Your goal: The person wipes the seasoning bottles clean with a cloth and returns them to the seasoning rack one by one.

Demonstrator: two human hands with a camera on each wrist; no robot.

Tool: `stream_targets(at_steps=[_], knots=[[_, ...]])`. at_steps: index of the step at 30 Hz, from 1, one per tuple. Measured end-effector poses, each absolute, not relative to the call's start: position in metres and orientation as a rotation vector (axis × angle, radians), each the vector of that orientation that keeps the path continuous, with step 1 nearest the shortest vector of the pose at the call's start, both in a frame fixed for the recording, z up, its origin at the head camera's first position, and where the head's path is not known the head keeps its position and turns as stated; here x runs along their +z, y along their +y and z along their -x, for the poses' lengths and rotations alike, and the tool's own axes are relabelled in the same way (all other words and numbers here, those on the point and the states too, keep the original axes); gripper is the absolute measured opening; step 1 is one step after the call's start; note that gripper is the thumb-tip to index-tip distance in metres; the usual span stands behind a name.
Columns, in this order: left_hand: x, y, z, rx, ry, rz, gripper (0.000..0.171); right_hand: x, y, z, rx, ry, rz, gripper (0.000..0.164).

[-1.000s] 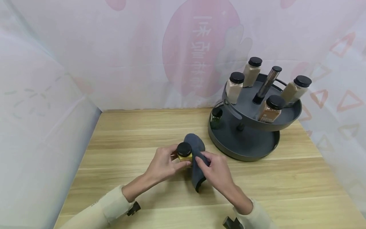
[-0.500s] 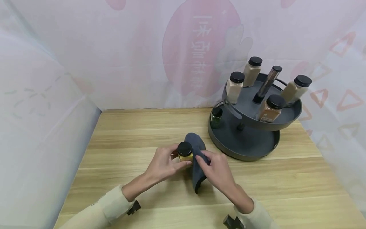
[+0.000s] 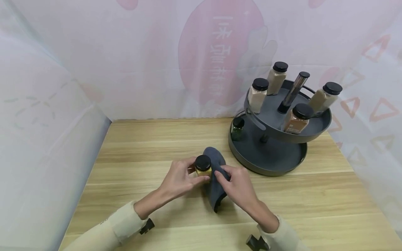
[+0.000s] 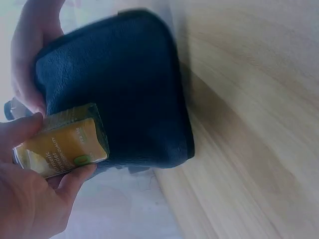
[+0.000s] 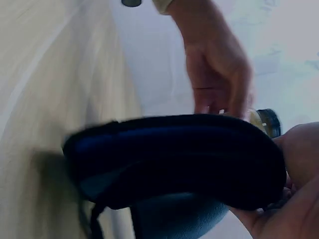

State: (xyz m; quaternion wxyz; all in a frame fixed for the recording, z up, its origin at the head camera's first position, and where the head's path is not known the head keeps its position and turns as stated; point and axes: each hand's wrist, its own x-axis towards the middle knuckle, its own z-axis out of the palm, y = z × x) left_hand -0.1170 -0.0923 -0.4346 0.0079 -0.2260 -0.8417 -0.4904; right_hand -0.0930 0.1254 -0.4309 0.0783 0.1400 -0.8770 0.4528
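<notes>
Over the middle of the table, my left hand (image 3: 179, 177) grips a small spice jar (image 3: 203, 164) between thumb and fingers. The jar has a black lid and yellow contents; the left wrist view shows its turmeric powder label (image 4: 65, 149). My right hand (image 3: 239, 184) pinches a dark grey cloth (image 3: 216, 190) with thumb and fingers. The cloth hangs folded right at the jar's right side, its lower edge bent toward the table. In the right wrist view the cloth (image 5: 174, 159) hides most of the jar, leaving its lid end visible.
A dark two-tier round rack (image 3: 267, 167) stands at the back right. Several black-lidded spice jars, such as a reddish-brown one (image 3: 296, 122), sit on its upper tier. A dark green jar (image 3: 237, 130) is on the lower tier. A printed curtain (image 3: 150, 69) borders the wooden table (image 3: 141, 139).
The cloth has shifted slightly beside the jar, and its lower part spreads a little further left. Both hands stay nearly in place, still holding jar and cloth.
</notes>
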Motion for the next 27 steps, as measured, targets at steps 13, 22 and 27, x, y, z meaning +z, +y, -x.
stream_targets(at_steps=[13,22,27], knots=[[-0.436,-0.093,0.120,-1.533,-2.609,0.745,0.036,-0.431,0.126,0.093,1.468,-2.279,-0.485,0.010],[-0.434,-0.095,0.120,-1.491,-2.639,0.725,0.037,-0.428,0.125,0.093,1.498,-2.291,-0.454,0.014],[-0.438,-0.095,0.120,-1.515,-2.618,0.744,0.036,-0.428,0.123,0.094,1.468,-2.279,-0.481,0.012]])
